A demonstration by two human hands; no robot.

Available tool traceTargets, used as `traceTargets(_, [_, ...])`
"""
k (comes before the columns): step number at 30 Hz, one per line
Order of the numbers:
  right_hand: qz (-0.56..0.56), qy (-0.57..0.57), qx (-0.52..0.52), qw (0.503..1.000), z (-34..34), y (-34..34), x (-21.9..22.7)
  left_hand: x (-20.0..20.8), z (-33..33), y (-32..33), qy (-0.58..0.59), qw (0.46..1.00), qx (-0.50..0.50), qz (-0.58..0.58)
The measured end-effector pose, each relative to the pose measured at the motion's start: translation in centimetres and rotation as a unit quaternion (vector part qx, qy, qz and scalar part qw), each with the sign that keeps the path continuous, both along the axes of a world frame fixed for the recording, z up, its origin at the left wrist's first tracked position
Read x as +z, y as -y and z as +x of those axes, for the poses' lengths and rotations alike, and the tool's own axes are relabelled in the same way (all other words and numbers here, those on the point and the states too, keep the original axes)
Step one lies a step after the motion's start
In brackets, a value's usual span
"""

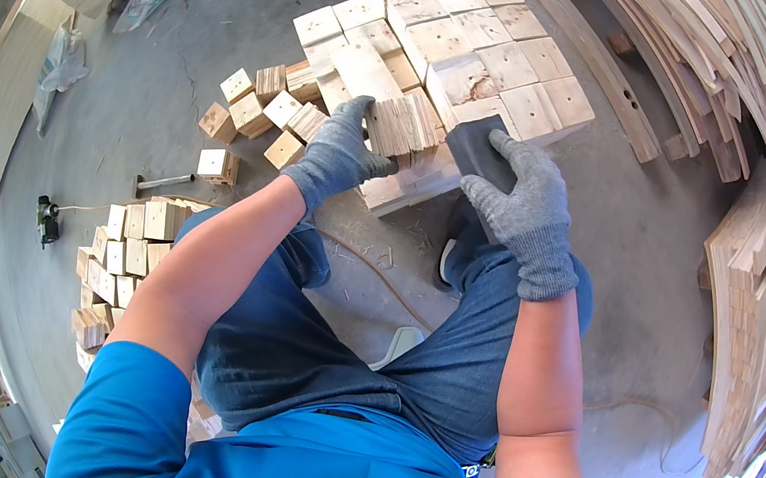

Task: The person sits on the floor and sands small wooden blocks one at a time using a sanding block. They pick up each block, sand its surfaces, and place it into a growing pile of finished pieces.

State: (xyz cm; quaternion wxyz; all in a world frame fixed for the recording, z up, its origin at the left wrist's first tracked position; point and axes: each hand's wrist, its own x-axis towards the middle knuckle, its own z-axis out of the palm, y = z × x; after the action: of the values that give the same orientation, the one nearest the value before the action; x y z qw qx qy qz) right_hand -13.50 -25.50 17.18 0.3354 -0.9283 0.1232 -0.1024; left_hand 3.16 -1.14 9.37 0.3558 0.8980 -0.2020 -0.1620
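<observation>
My left hand (342, 151), in a grey knit glove, grips a layered wooden block (405, 124) at the near edge of the large block stack. Its fingers lie along the block's left side, with the thumb at the near side. In the same kind of glove, my right hand (529, 203) is closed on a dark grey rectangular pad (483, 148), held just right of that block. The pad's exact kind cannot be made out. Beyond both hands stands the stack of pale wooden blocks (478, 32), several showing a small hole in the top.
Loose wooden blocks (249, 113) lie left of the stack. More blocks (128, 247) are piled by my left knee, near a hammer (164, 182) and a dark power tool (47, 221). A cord (377, 274) crosses the floor. Long boards (677, 55) lie at far right.
</observation>
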Motion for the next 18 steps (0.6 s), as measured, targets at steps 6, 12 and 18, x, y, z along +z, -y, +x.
traceTargets(6, [-0.003, 0.013, 0.002, 1.0, 0.0, 0.1, -0.2, -0.9, -0.3, 0.2, -0.011, 0.998, -0.017, 0.058])
traceTargets(12, [-0.009, 0.017, 0.012, 1.0, 0.0, 0.1, -0.3, -1.0, -0.3, -1.0, 0.017, 0.998, -0.026, 0.054])
traceTargets(18, [-0.012, 0.003, 0.012, 1.0, -0.1, 0.3, -0.4, -0.9, -0.7, -1.3, -0.008, 0.997, -0.008, 0.072])
